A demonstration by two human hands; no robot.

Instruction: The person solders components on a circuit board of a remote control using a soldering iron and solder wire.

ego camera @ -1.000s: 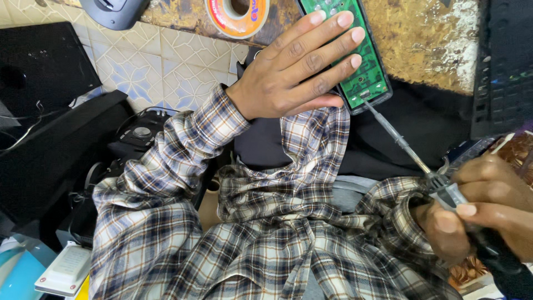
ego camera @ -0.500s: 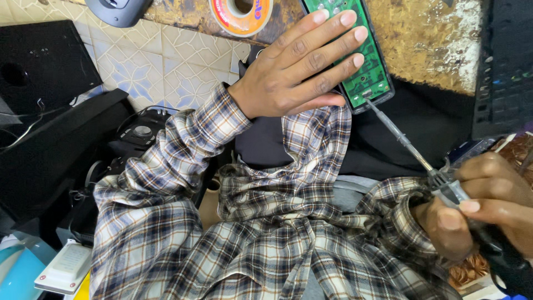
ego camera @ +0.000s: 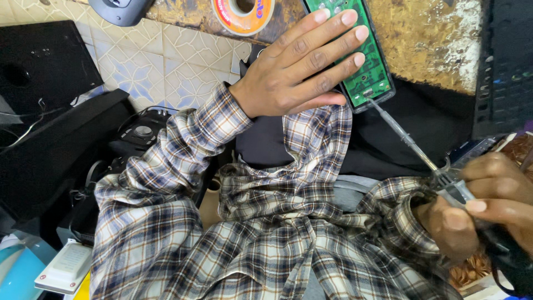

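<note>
Little has moved: left hand (ego camera: 288,78) fingers (ego camera: 333,39) spread flat, half-hiding one green circuit board (ego camera: 363,61), right hand (ego camera: 488,205) fingers clenched around one soldering iron (ego camera: 411,147).

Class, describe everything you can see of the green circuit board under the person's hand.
The green circuit board is a long, narrow, flat board with pale printed tracks and small round pads, seated in what looks like a dark casing. It lies on the worn, mottled brown worktop, its far end cut off by the picture's top edge. The left hand lies flat over it, fingers spread across its width. The thin metal tip of the soldering iron, held in the right hand, meets its near edge.
</note>
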